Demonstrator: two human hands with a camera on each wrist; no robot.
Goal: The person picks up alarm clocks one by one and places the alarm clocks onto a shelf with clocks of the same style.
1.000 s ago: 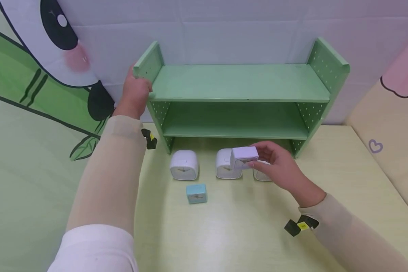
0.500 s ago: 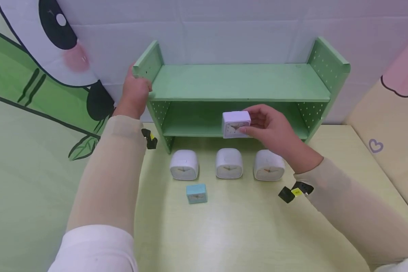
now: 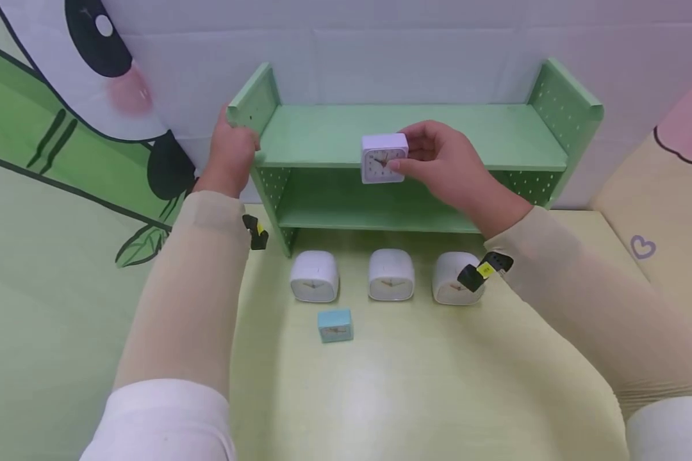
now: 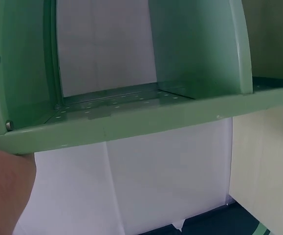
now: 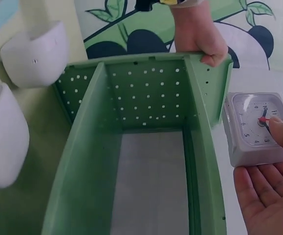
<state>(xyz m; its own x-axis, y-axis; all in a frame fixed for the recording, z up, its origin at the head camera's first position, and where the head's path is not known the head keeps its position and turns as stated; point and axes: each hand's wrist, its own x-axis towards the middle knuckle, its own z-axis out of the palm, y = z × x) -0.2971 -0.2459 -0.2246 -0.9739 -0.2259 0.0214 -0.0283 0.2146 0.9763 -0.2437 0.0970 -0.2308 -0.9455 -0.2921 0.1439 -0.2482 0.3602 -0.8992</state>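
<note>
My right hand (image 3: 446, 166) pinches a small square alarm clock (image 3: 375, 169), pale lavender, with its dial toward me. It is held before the front edge of the top board of a green two-tier shelf (image 3: 334, 137). In the right wrist view the thumb lies on the dial and the fingers are at the clock's underside. My left hand (image 3: 229, 153) grips the front edge of the shelf's left side panel (image 4: 117, 129). Its fingers are partly hidden behind that panel, while the right wrist view shows this left hand (image 5: 197, 36) curled over the edge.
Below the shelf, three white rounded clocks (image 3: 314, 276) stand in a row on the pale wooden table (image 3: 369, 397). A small blue clock (image 3: 335, 326) is in front of them. Behind the shelf hangs a printed cloth (image 3: 403, 51).
My right hand has lifted the lavender clock from in front of the white clocks, past the lower board, to the top board's height. My left hand keeps its grip on the shelf.
</note>
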